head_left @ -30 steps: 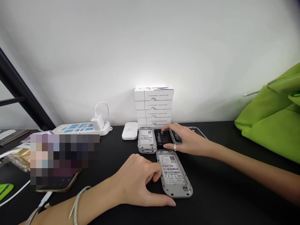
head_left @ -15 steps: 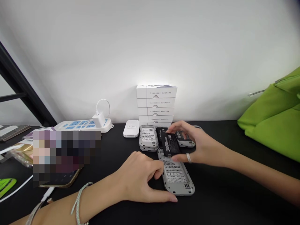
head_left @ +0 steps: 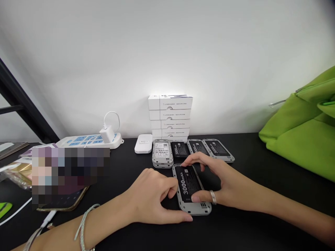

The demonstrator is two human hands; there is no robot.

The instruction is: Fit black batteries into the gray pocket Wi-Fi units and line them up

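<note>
A grey device (head_left: 195, 210) with an uncovered battery bay lies on the table in front of me. A black 3000mAh battery (head_left: 187, 183) is down in that bay; whether it sits fully flush I cannot tell. My right hand (head_left: 211, 181) spans the battery, thumb on its lower part and fingertips at its far end. My left hand (head_left: 154, 197) braces the device, curled index finger against its left edge and thumb along its near end. Behind are a loose battery (head_left: 180, 149), a grey stack of devices (head_left: 162, 153) without batteries, and two devices holding batteries, including the rightmost device (head_left: 227, 157).
Stacked white boxes (head_left: 170, 115) stand against the wall, with white square covers (head_left: 143, 144) to their left. A power strip (head_left: 78, 141) with a charger (head_left: 107, 133) and a phone (head_left: 70, 202) with a cable are on the left. A green bag (head_left: 300, 136) rests at the right.
My right hand has lowered the battery from a tilted position above the device into its bay. My left hand stays at the device's edge. The view has shifted slightly.
</note>
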